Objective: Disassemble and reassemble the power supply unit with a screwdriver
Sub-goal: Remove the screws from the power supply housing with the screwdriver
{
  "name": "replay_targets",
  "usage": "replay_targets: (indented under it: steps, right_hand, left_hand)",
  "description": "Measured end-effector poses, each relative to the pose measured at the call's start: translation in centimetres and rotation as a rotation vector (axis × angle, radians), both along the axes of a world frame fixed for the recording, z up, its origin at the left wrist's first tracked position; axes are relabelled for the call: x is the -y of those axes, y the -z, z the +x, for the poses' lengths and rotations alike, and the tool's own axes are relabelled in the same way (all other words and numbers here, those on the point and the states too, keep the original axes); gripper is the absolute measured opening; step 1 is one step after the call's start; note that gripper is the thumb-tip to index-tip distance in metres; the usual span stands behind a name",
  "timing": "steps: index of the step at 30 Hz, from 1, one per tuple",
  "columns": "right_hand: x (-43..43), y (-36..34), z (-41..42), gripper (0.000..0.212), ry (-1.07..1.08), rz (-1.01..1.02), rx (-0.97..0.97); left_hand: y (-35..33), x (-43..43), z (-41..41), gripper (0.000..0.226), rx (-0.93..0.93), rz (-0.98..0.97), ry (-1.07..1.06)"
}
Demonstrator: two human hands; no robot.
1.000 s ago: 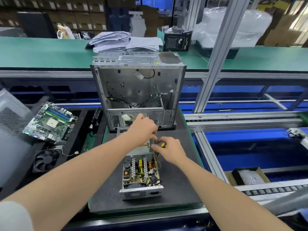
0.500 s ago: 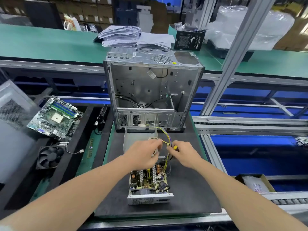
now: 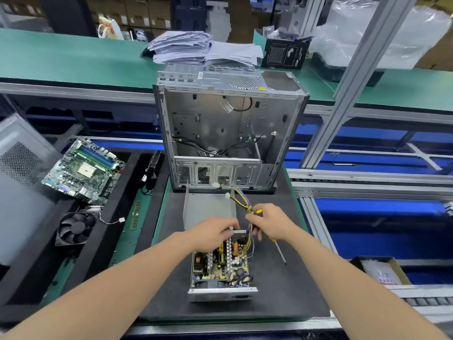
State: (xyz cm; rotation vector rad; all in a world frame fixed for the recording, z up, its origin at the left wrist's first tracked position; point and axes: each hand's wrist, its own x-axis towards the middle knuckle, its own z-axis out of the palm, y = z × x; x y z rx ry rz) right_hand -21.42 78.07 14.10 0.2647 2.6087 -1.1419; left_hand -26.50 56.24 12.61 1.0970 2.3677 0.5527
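Note:
The opened power supply unit lies on the black mat, its circuit board bare. Its grey metal cover lies just behind it. My left hand rests on the far end of the unit, fingers curled over its edge. My right hand grips the yellow-handled screwdriver, whose shaft points down toward me past my wrist. The same hand's fingers touch the bundle of yellow and purple cables that leads from the unit.
An empty grey computer case stands upright behind the mat. A motherboard and a black fan lie at the left. A small cardboard box sits at the right. A slanted metal post rises at the right.
Both hands have drawn back from the case's foot toward me to the far end of the unit. The cable bundle and the cover behind it have come into view.

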Motion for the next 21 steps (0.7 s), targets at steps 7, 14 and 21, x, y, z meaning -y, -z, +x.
replay_targets:
  steps: [7, 14, 21]
  right_hand:
    - [-1.3, -1.4, 0.5, 0.022, -0.053, -0.097, 0.078]
    - [-2.6, -0.4, 0.6, 0.015, -0.100, -0.211, 0.059]
    - [-3.4, 0.6, 0.6, 0.013, -0.152, -0.250, 0.050]
  left_hand:
    - [0.7, 0.0, -0.1, 0.010, -0.023, 0.008, 0.002]
    - [0.5, -0.2, 0.1, 0.035, 0.010, -0.066, 0.052]
    - [0.1, -0.6, 0.3, 0.041, 0.007, -0.112, 0.052]
